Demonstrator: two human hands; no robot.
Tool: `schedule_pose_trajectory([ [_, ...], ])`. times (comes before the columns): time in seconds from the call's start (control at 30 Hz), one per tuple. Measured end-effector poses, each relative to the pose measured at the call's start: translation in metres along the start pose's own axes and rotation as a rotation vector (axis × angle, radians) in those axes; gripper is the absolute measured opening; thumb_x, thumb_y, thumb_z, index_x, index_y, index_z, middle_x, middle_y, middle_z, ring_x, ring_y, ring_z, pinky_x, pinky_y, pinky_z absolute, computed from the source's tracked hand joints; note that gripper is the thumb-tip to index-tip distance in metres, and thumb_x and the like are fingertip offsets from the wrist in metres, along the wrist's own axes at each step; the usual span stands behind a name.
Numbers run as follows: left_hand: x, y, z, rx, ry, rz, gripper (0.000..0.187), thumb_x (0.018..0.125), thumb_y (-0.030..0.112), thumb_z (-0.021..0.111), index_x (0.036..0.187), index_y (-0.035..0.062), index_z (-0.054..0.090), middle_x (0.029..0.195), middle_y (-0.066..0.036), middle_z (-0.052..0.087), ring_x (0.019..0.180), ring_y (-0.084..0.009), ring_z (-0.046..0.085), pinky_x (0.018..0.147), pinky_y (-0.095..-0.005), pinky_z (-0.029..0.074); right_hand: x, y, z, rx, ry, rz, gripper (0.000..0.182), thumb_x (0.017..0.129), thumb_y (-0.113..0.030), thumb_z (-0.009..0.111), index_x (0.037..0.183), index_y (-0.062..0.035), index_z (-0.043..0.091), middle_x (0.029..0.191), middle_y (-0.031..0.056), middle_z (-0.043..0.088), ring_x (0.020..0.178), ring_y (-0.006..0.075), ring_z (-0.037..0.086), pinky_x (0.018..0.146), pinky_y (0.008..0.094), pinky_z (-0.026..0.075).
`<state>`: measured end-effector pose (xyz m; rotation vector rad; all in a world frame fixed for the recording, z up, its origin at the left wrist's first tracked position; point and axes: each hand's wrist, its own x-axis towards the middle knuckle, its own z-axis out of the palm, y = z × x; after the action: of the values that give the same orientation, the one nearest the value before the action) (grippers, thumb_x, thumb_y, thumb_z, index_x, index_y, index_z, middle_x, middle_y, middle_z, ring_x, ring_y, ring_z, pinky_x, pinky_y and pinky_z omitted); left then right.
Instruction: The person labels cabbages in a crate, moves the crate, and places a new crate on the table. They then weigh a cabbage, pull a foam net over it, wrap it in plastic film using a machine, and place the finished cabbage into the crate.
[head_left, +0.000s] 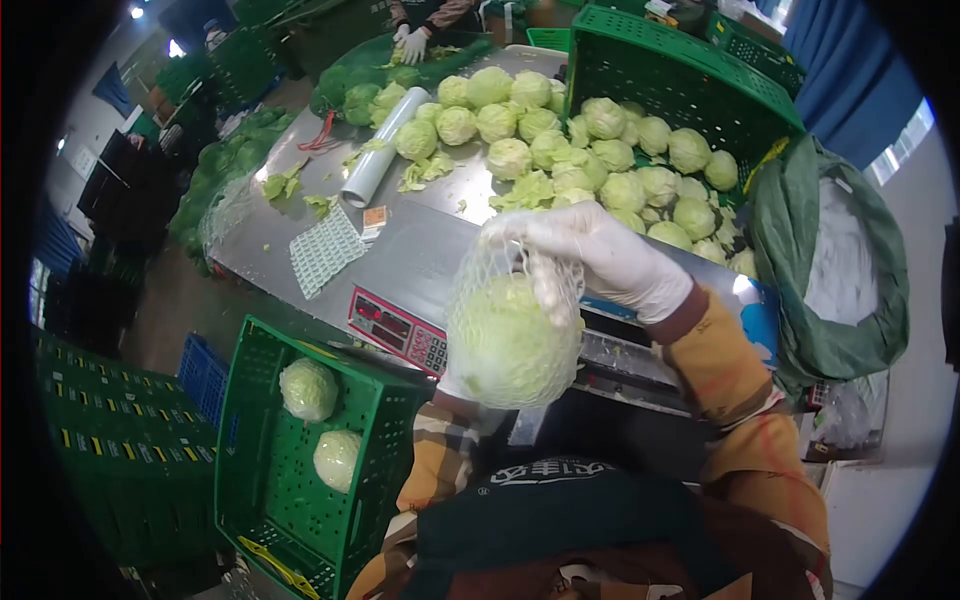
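Observation:
A pale green cabbage [505, 335] in a white foam net [470, 290] hangs in front of my body, above the scale's edge. My right hand [600, 250], in a white glove, has its fingers closed on the net's gathered top, with some fingers reaching down inside the mesh. My left hand [452, 386], also gloved, is at the cabbage's lower left; only a bit of it shows, and its fingers are hidden behind the cabbage. Just beyond is a scale with a flat metal plate [415, 245] and a red-framed keypad panel [398, 330].
Loose cabbages [497, 122] cover the back of the metal table [265, 225], many spilling from a tipped green crate [680, 70]. A film roll [385, 148] and labels [327, 250] lie left. Another green crate [385, 440] holds two wrapped cabbages. A co-worker's gloved hands [411, 45] are at the far end.

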<state>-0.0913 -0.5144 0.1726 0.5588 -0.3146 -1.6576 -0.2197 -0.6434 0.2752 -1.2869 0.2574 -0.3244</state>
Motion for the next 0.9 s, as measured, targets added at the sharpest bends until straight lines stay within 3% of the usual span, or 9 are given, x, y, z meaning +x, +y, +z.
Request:
schedule_pose_trajectory([
  [0.13, -0.002, -0.039, -0.016, -0.509, -0.09, 0.169, 0.062, 0.099, 0.051, 0.043, 0.143, 0.006, 0.041, 0.138, -0.017, 0.05, 0.121, -0.0275, 0.052, 0.104, -0.0425, 0.043, -0.053, 0.056, -0.035, 0.216, 0.37, 0.046, 0.031, 0.1, -0.023, 0.055, 0.109, 0.0041, 0.067, 0.072, 0.0019, 0.066, 0.06, 0.0088, 0.062, 0.058, 0.0215, 0.05],
  [0.17, 0.004, -0.052, -0.032, -0.513, -0.097, 0.164, 0.062, 0.099, 0.051, 0.043, 0.143, 0.006, 0.041, 0.138, -0.017, 0.05, 0.121, -0.0275, 0.052, 0.104, -0.0425, 0.043, -0.074, 0.075, -0.053, 0.201, 0.311, 0.184, 0.03, 0.099, -0.022, 0.057, 0.107, 0.0047, 0.067, 0.079, 0.0035, 0.068, 0.065, 0.0108, 0.063, 0.061, 0.0244, 0.052],
  [0.27, 0.017, -0.08, -0.06, -0.554, -0.05, 0.068, 0.056, 0.102, 0.042, 0.043, 0.146, 0.0081, 0.038, 0.146, -0.015, 0.045, 0.129, -0.0285, 0.049, 0.11, -0.0417, 0.04, -0.071, 0.083, -0.028, 0.39, 0.679, 0.049, 0.028, 0.098, -0.023, 0.059, 0.102, 0.0031, 0.068, 0.079, 0.0038, 0.068, 0.065, 0.01, 0.062, 0.062, 0.0251, 0.051],
  [0.47, 0.045, -0.088, -0.01, -0.239, -0.07, 0.116, 0.056, 0.102, 0.043, 0.042, 0.145, 0.0079, 0.04, 0.144, -0.016, 0.047, 0.129, -0.0277, 0.049, 0.109, -0.041, 0.04, -0.125, 0.129, -0.084, -0.057, 0.754, -0.053, 0.028, 0.098, -0.026, 0.06, 0.102, 0.0001, 0.069, 0.079, 0.0044, 0.069, 0.065, 0.0121, 0.063, 0.062, 0.0264, 0.052],
  [0.53, 0.058, -0.088, 0.009, -0.142, -0.078, 0.142, 0.056, 0.102, 0.043, 0.041, 0.145, 0.0078, 0.04, 0.143, -0.016, 0.047, 0.129, -0.0275, 0.049, 0.109, -0.0408, 0.04, -0.156, 0.118, -0.088, -0.444, 0.759, 0.358, 0.034, 0.1, -0.028, 0.054, 0.119, -0.0009, 0.063, 0.097, 0.0102, 0.07, 0.08, 0.0158, 0.067, 0.069, 0.0288, 0.054],
  [0.67, 0.085, -0.087, 0.041, -0.002, -0.084, 0.162, 0.056, 0.102, 0.044, 0.041, 0.145, 0.0077, 0.041, 0.142, -0.017, 0.048, 0.129, -0.0271, 0.049, 0.109, -0.0405, 0.04, -0.208, 0.063, -0.096, 0.113, 0.803, -0.139, 0.046, 0.1, -0.028, 0.053, 0.139, -0.0031, 0.048, 0.122, 0.0154, 0.062, 0.104, 0.0184, 0.064, 0.086, 0.0314, 0.052],
  [0.73, 0.103, -0.077, 0.056, 0.688, -0.094, 0.25, 0.053, 0.103, 0.039, 0.045, 0.143, 0.0057, 0.044, 0.129, -0.014, 0.058, 0.118, -0.0207, 0.057, 0.097, -0.0356, 0.05, -0.22, 0.035, -0.092, 0.474, 0.526, -0.38, 0.064, 0.097, -0.023, 0.059, 0.15, -0.0023, 0.03, 0.142, 0.0154, 0.047, 0.126, 0.0197, 0.05, 0.104, 0.0338, 0.042],
  [0.83, 0.112, -0.079, 0.086, 1.006, -0.267, 0.023, 0.049, 0.102, 0.032, 0.051, 0.142, 0.0034, 0.046, 0.118, -0.008, 0.063, 0.101, -0.0118, 0.062, 0.083, -0.0257, 0.053, -0.226, 0.069, -0.134, -0.009, 0.663, -0.292, 0.069, 0.094, -0.018, 0.064, 0.15, -0.0008, 0.028, 0.144, 0.0136, 0.045, 0.131, 0.0195, 0.044, 0.11, 0.034, 0.034],
  [0.9, 0.13, -0.09, 0.08, 0.932, -0.22, -0.224, 0.049, 0.1, 0.026, 0.057, 0.141, 0.0019, 0.047, 0.113, -0.004, 0.065, 0.087, -0.0056, 0.061, 0.068, -0.0199, 0.052, -0.237, 0.082, -0.153, 0.089, 0.694, -0.281, 0.066, 0.093, -0.015, 0.063, 0.148, 0.0009, 0.031, 0.143, 0.0121, 0.046, 0.13, 0.0186, 0.045, 0.11, 0.0324, 0.035],
])
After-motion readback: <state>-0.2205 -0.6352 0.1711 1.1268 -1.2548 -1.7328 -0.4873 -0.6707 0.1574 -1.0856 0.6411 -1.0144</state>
